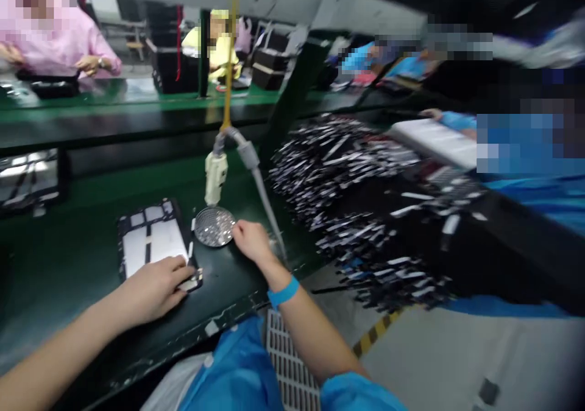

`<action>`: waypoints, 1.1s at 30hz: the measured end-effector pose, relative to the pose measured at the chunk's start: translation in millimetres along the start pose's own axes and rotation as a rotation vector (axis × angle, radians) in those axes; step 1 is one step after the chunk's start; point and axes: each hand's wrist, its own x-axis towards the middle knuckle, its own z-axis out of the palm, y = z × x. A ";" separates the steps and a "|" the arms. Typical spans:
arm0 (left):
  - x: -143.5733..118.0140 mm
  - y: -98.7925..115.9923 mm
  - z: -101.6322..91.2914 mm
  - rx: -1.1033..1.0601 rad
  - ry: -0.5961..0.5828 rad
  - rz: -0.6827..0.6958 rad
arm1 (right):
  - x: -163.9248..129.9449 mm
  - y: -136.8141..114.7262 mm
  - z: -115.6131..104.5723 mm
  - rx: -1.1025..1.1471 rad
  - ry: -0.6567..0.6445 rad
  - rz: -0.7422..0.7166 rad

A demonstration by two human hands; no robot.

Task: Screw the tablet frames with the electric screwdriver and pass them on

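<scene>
- Head view: left hand (153,288) lies flat, fingers pressed on the near corner of the black panel (153,243) on the green tabletop (68,265).
- Right hand (250,240), grip curled, fingertips touching the round metal dish (214,226); whether it pinches anything is blurred.
- Hanging tool (216,176) dangles just above the dish.
- Pile of dark strips (347,179) to the right is smeared by motion.

Blurred heap of small parts (365,210)

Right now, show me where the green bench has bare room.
Bare green bench lies left of the flat panel under the left hand. It is crowded around the round dish by the right hand, and at the strip pile.
</scene>
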 end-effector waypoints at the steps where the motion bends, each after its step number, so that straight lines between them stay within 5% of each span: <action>1: 0.9 4.3 -1.5 0.031 -0.046 0.023 | 2.5 2.4 3.2 0.004 -0.010 0.000; 5: 9.2 16.5 -2.3 0.159 -0.180 -0.034 | 8.3 8.0 11.9 0.010 -0.030 -0.011; 16: 52.8 31.6 -3.5 0.343 -0.218 0.028 | 10.1 4.7 9.9 -0.032 0.020 -0.005; 19: 40.8 27.6 -17.3 0.224 -0.034 0.021 | 10.1 5.2 9.3 -0.021 0.025 -0.007; 23: 2.0 16.4 -27.2 -0.166 0.400 0.042 | 10.6 4.6 8.9 0.015 0.021 -0.011; 26: -27.8 6.7 -4.6 -0.290 0.596 0.044 | 11.5 5.1 9.7 0.041 0.017 -0.013; 33: -68.3 -14.5 70.5 0.026 0.652 0.114 | 11.4 9.5 11.1 0.085 0.020 -0.036</action>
